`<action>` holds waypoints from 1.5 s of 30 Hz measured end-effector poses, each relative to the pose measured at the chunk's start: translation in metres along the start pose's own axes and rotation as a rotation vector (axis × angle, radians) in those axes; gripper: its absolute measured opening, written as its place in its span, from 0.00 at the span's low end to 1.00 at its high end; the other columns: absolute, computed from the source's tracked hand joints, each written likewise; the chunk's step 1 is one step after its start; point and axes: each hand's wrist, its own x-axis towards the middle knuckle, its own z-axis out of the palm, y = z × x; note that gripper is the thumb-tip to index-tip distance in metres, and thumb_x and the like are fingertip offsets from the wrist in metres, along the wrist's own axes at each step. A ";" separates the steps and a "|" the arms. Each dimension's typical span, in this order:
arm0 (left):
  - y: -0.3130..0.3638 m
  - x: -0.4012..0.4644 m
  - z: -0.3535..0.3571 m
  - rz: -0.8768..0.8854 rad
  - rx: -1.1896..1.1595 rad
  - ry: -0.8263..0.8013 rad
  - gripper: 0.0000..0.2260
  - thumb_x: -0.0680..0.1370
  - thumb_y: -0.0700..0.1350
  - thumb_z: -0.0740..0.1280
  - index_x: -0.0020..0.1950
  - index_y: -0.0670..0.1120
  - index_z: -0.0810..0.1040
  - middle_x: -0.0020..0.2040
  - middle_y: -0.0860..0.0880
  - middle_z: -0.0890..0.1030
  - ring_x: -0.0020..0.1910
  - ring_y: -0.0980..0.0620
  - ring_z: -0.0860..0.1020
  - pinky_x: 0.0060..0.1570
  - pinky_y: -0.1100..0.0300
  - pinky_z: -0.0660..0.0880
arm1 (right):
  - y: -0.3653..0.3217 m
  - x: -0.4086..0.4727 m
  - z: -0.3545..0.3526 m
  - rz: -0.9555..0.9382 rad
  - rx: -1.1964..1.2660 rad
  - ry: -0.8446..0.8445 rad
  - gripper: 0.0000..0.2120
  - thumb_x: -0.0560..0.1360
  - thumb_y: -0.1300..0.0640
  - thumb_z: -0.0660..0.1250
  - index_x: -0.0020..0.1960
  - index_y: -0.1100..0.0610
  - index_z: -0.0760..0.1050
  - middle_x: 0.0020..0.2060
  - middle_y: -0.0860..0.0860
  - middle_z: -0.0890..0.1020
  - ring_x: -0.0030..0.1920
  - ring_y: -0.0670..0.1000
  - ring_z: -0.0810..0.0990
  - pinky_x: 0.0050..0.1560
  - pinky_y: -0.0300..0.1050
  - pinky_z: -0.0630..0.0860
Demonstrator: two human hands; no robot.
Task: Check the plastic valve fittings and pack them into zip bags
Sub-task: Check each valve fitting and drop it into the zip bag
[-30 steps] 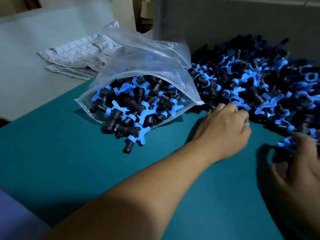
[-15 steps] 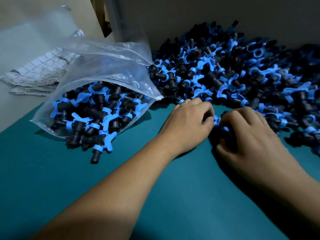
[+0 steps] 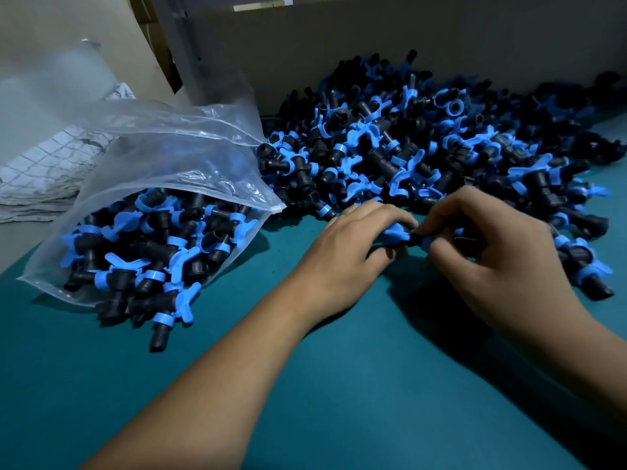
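A big heap of black valve fittings with blue handles lies along the back of the teal table. At the left a clear zip bag lies on its side with its mouth open, stuffed with fittings; a few stick out at its front. In front of the heap both hands meet over one valve fitting. My left hand grips its blue handle end. My right hand pinches its black body. Most of that fitting is hidden by the fingers.
A grey board wall stands right behind the heap. Folded checked cloth and more clear plastic lie at the far left beyond the bag. Loose fittings spread to the right of my right hand.
My right hand came in from the right edge to meet the left. Both hands lifted one fitting from the heap's edge and now hold it between them.
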 end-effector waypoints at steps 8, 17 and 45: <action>0.004 -0.003 -0.005 -0.042 -0.111 0.146 0.15 0.80 0.51 0.72 0.66 0.52 0.76 0.56 0.59 0.81 0.52 0.64 0.77 0.55 0.61 0.75 | 0.012 0.003 0.004 0.084 0.172 0.027 0.09 0.78 0.58 0.75 0.55 0.50 0.81 0.47 0.49 0.83 0.47 0.50 0.83 0.50 0.45 0.79; 0.007 0.000 -0.006 -0.031 -0.158 0.243 0.12 0.83 0.37 0.69 0.66 0.40 0.79 0.58 0.47 0.82 0.57 0.52 0.79 0.60 0.59 0.74 | 0.022 0.010 0.000 0.339 0.489 0.049 0.04 0.80 0.61 0.74 0.53 0.53 0.82 0.47 0.51 0.88 0.47 0.51 0.90 0.51 0.40 0.84; 0.002 0.000 -0.005 0.031 -0.095 0.282 0.08 0.80 0.37 0.73 0.58 0.44 0.84 0.53 0.53 0.82 0.55 0.58 0.79 0.55 0.69 0.69 | 0.022 0.009 -0.002 0.254 0.284 0.003 0.11 0.80 0.63 0.74 0.51 0.46 0.85 0.46 0.53 0.81 0.35 0.41 0.78 0.33 0.28 0.68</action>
